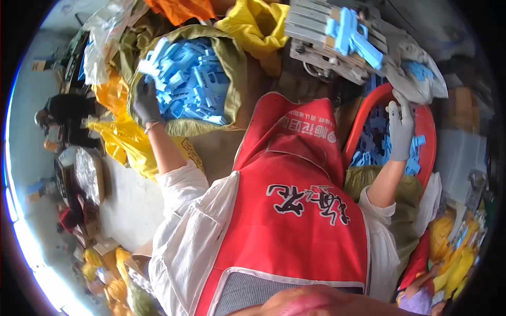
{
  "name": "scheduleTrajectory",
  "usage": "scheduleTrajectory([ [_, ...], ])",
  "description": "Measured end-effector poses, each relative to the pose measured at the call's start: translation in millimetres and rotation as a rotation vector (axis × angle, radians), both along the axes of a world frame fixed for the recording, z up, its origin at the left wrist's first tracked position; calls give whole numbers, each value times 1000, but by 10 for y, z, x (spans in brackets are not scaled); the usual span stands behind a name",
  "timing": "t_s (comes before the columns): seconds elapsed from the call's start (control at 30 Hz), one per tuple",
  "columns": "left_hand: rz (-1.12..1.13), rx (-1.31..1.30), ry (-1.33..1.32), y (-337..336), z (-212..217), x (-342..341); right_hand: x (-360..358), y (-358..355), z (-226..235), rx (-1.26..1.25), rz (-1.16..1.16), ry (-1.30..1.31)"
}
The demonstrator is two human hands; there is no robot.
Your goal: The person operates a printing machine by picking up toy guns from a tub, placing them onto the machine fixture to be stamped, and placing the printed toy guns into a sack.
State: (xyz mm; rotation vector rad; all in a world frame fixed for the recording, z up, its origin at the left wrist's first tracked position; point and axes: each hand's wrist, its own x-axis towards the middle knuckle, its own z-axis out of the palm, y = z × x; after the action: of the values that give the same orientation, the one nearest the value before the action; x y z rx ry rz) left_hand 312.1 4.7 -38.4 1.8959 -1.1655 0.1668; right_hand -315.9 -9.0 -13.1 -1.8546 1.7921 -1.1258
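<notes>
My left hand (146, 102), in a grey glove, is at the left rim of an olive woven sack (235, 79) heaped with light blue plastic toy gun pieces (190, 79). A blue piece lies just beyond its fingertips; whether they grip it is unclear. My right hand (400, 126), also gloved in grey, is raised over a red tub (428, 139) holding more blue pieces (369, 139). Its fingers are apart, some bent, with nothing seen between them. Ahead, a light blue toy pistol (352, 38) rests on a grey metal fixture (311, 23).
A yellow sack (255, 23) stands beside the olive one, and yellow bags (124, 142) lie at left. A white plastic bag (421, 73) hangs near the fixture. Other people (68, 121) are at far left and lower right. Grey bins (461, 158) stand at right.
</notes>
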Motion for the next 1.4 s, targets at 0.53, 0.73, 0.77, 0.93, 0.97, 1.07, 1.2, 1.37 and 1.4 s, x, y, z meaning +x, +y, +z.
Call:
scheduleTrajectory([
  [0.53,-364,186,158,-448,-93,-1157,-1298,243,-2107,832,-149,313],
  [0.73,-380,281,21,-334,1,-1236,-967,279,-2827,929,-286,723],
  [0.77,-391,261,73,-297,-66,-1137,-905,215,-2867,859,-249,774],
  [0.93,-410,331,117,-337,-38,-1379,-873,-13,-3153,674,-60,626],
  [0.97,-455,317,110,-354,-55,-1398,-862,13,-3122,699,-32,687],
  [1.07,-538,269,-14,-322,-41,-1461,-786,-147,-2476,784,76,768],
  [1.2,-476,235,134,-241,-15,-1382,-920,-71,-2246,891,46,788],
  [1.37,-467,233,158,-135,-115,-1313,-761,27,-2434,675,98,598],
  [1.4,-492,244,96,-128,-83,-1362,-665,6,-2460,697,31,642],
])
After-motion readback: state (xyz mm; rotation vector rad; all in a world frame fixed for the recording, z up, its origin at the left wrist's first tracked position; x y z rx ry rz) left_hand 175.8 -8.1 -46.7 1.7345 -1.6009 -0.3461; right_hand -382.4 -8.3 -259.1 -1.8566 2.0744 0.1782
